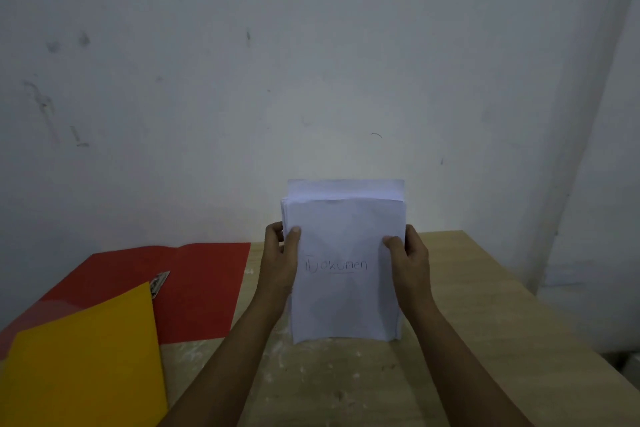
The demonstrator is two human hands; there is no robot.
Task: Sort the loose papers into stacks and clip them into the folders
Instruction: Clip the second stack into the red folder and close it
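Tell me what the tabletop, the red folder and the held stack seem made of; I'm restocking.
Tabletop: looks like light wood or wood-look laminate, matte, with faint grain and whitish scuffs.
Red folder: probably thin card or plastic, smooth, lying flat with a centre crease.
Stack: plain white paper, matte, slightly rumpled, with handwriting on the front sheet.

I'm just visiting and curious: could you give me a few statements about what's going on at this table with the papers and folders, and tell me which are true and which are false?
1. Both hands hold the stack of papers upright on the table. True: the left hand and the right hand grip its sides.
2. The front sheet is blank. False: a handwritten word on it reads like "Dokumen".
3. The red folder lies open. True.
4. The yellow folder lies under the red one. False: it lies on top of it.
5. The papers are already clipped into a folder. False: they are still in the hands.
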